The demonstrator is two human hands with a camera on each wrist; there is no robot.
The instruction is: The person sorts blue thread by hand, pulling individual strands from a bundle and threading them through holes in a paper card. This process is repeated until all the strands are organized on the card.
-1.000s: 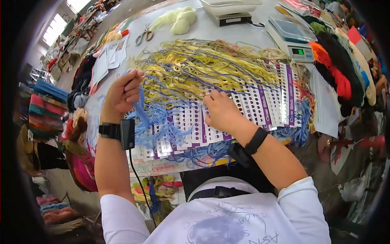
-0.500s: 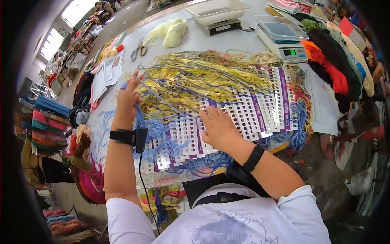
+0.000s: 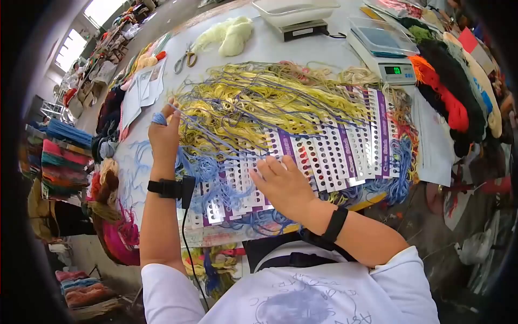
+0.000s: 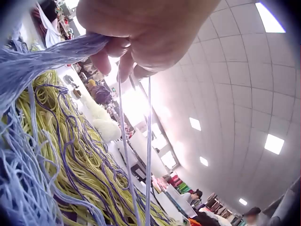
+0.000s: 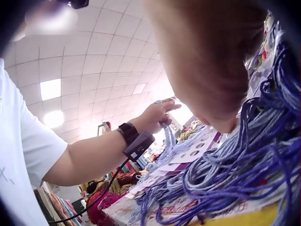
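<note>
My left hand [image 3: 164,137] is raised at the left of the table, gripping a bundle of light blue thread [image 4: 56,54]. Two thin strands [image 4: 123,122] run taut from its fingers across the yellow thread. In the head view these strands lead toward the fingertips of my right hand [image 3: 286,186]. That hand lies palm down over white and purple punched thread cards [image 3: 324,156], fingers spread and fairly straight. Yellow and violet threads [image 3: 280,97] spread across the cards' far side. Blue thread [image 5: 225,165] hangs along their near edge. Loose light blue thread [image 3: 202,167] lies beside my left wrist.
Scissors [image 3: 186,60] and a pale yellow skein [image 3: 234,38] lie beyond the threads. Two scales stand at the back, one with a lit display [image 3: 397,70]. Papers [image 3: 143,86] lie at left. Coloured skeins [image 3: 456,110] line the right edge.
My left fingers have opened out from a tighter curl, and the strands now stretch straight toward my right hand. My right hand has shifted left and nearer my body over the cards.
</note>
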